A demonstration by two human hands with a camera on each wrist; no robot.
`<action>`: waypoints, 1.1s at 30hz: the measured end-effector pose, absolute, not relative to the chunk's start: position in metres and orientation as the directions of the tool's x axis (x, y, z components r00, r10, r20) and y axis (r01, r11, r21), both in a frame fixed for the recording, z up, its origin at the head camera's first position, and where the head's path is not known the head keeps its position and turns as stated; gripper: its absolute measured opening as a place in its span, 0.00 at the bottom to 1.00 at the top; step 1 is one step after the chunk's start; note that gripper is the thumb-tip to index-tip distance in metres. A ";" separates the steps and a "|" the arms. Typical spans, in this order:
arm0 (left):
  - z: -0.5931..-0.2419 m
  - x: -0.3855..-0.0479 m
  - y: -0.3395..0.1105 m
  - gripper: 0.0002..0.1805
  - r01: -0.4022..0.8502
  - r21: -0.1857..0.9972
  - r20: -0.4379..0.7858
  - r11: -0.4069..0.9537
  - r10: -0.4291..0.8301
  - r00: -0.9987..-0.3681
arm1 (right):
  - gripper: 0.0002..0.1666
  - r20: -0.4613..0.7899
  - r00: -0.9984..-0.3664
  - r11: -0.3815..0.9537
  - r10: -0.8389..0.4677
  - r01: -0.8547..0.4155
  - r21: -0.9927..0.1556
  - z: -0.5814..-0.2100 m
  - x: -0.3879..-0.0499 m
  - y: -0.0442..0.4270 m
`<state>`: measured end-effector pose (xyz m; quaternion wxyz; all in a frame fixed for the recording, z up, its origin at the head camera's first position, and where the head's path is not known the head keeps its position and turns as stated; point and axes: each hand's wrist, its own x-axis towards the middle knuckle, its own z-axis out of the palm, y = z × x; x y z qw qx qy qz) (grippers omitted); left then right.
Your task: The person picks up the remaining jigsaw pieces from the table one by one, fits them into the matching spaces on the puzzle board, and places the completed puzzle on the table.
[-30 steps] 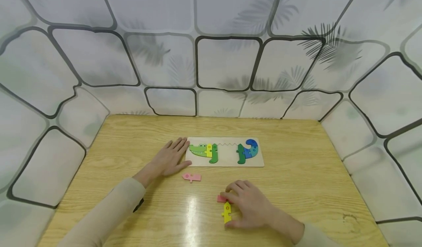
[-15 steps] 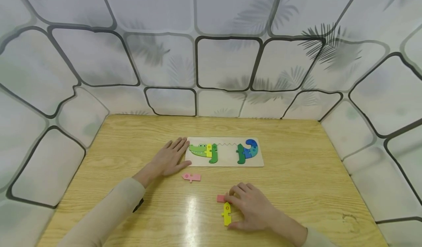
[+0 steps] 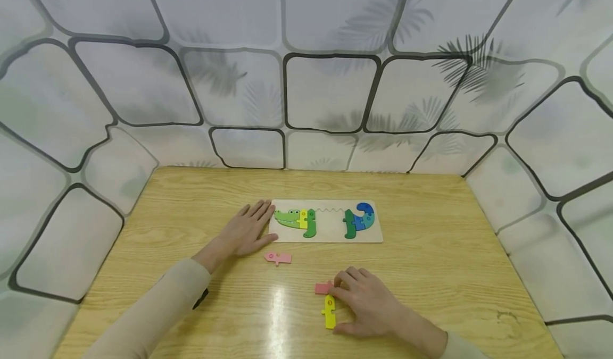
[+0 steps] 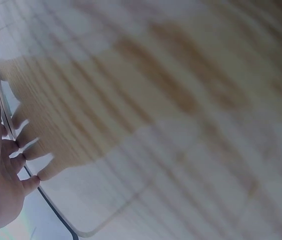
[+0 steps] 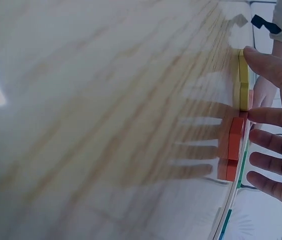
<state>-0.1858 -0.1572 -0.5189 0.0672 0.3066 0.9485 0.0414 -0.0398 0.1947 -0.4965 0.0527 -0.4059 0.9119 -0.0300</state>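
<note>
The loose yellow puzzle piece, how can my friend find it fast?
On the wooden table, find the right hand. The loose yellow puzzle piece lies just left of it. Beside a reddish-pink piece, it's the only yellow one off the board.

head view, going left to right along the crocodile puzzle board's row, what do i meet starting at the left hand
Left hand → green crocodile head → yellow neck piece → green front-leg piece → zigzag line → dark green hind-leg piece → blue tail section.
</note>
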 end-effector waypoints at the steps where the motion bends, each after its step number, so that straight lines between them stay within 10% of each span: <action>1: -0.519 -0.186 -0.157 0.48 0.576 0.121 -0.101 0.808 0.588 -0.803 | 0.42 -0.074 -0.664 0.668 -0.744 -0.738 -0.096 -0.497 -0.040 0.195; 33: -0.517 -0.185 -0.157 0.48 0.575 0.114 -0.114 0.810 0.585 -0.803 | 0.30 -0.033 -0.597 0.598 -0.801 -0.798 -0.078 -0.497 -0.039 0.197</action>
